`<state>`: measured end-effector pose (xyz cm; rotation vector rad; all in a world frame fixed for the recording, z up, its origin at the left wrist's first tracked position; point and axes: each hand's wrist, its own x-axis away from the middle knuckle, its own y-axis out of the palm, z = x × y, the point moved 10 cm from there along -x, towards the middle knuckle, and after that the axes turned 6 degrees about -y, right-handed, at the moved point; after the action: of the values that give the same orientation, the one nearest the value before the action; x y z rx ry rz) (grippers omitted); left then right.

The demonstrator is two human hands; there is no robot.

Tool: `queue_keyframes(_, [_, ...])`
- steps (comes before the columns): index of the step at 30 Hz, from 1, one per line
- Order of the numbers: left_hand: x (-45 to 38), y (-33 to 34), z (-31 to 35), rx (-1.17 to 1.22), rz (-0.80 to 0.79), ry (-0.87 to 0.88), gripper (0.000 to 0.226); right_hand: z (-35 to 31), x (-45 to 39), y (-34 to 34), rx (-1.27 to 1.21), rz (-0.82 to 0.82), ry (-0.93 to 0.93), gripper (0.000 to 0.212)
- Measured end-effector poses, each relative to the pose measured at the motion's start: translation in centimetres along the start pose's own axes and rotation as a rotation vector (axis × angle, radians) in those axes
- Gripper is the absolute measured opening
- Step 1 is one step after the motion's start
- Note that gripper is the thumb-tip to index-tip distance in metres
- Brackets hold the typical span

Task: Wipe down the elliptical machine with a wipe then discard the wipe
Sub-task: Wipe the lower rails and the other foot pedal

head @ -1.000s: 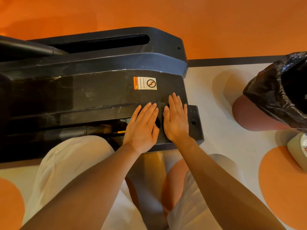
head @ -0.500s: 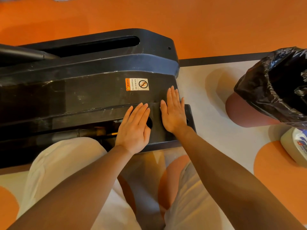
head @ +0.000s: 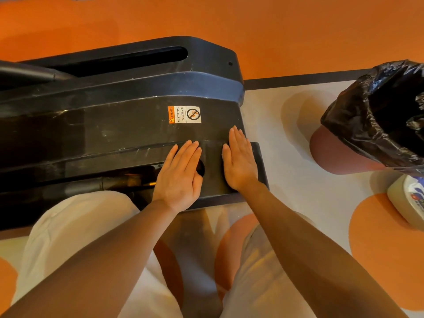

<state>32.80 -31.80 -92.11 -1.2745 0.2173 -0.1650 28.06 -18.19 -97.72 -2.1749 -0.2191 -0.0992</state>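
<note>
The black base of the elliptical machine (head: 119,125) lies across the floor in front of me, with a small orange and white warning label (head: 185,114) on its top. My left hand (head: 180,175) rests flat on the base's near end, fingers straight. My right hand (head: 239,160) lies flat beside it, a hand's width to the right, near the base's end edge. A tiny white sliver shows at the right hand's index finger. Whether a wipe lies under either palm is hidden.
A bin lined with a black bag (head: 380,115) stands open on the floor at the right. A white wipe container (head: 410,198) lies just below it at the frame edge. My knees in light trousers (head: 75,228) are close to the machine. The floor is orange and grey.
Both hands stay flat on the base's end, while they have drifted slightly apart. The view has shifted a little, bringing the bin and container further into frame.
</note>
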Motion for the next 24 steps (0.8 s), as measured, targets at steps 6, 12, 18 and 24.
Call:
queue_keyframes(6, [0.0, 0.0, -0.1, 0.018, 0.005, -0.008, 0.055, 1.5, 1.8, -0.6, -0.007, 0.108, 0.191, 0.056])
queue_keyframes(12, [0.0, -0.1, -0.1, 0.047, 0.023, -0.01, 0.054, 1.5, 3.1, 0.1, 0.044, 0.086, 0.199, 0.058])
queue_keyframes(18, [0.0, -0.2, -0.2, 0.061, 0.031, -0.015, 0.052, 3.7, -1.9, -0.6, 0.062, -0.042, 0.118, 0.057])
queue_keyframes(24, [0.0, 0.0, -0.3, 0.051, 0.02, -0.02, 0.053, 4.4, -1.0, -0.8, -0.016, 0.01, 0.2, 0.058])
